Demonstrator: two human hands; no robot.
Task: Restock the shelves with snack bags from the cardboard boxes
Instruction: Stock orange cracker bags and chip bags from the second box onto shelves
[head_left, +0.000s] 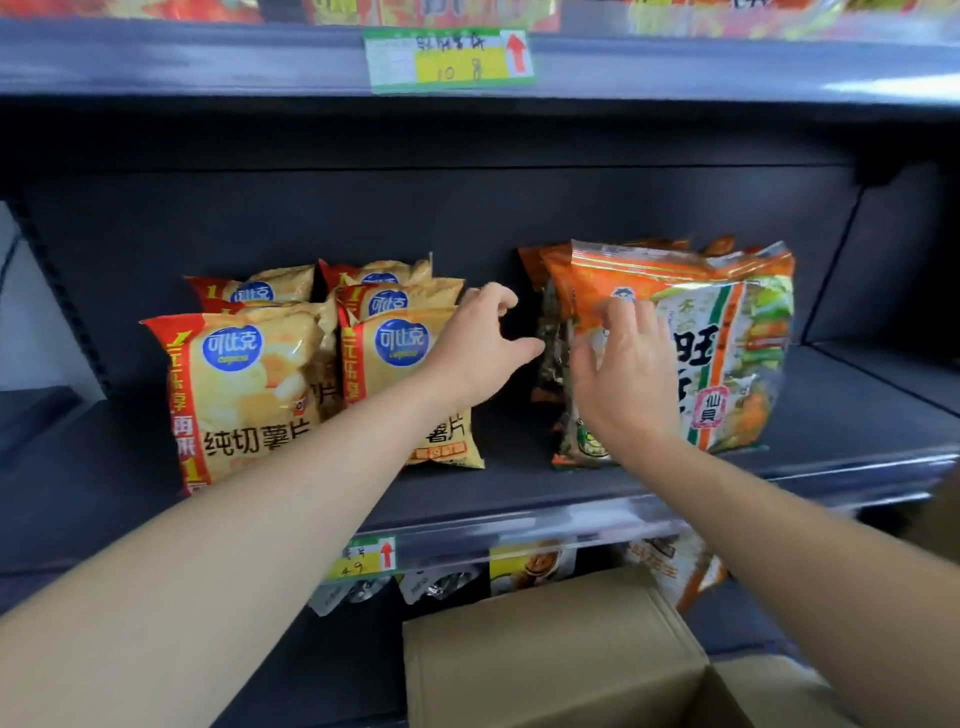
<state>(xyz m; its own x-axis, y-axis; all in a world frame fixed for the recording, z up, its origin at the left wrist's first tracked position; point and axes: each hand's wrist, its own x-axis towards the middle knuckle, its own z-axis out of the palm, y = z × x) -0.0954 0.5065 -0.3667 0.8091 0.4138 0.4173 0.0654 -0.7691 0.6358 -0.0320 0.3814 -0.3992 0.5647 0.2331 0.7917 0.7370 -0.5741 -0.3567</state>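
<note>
Hands reach from below into a dark blue shop shelf (519, 483), seen from a head camera looking forward and down. The left hand (480, 345) hovers in the gap between two groups of snack bags, fingers curled and spread apart, holding nothing. The right hand (621, 374) lies flat against the front of an orange rice-cracker bag (727, 343), fingers loosely parted (whether it actually pinches the bag cannot be told). That bag stands upright at the right of the shelf, first in a row of similar bags, with a darker bag (556, 358) pressed against its left side. Left of the gap stand yellow potato chip bags (244, 384) in two rows. A price tag (449, 60) hangs on the shelf edge above. Below, an open cardboard box (556, 649) sits near the lower shelf.
</note>
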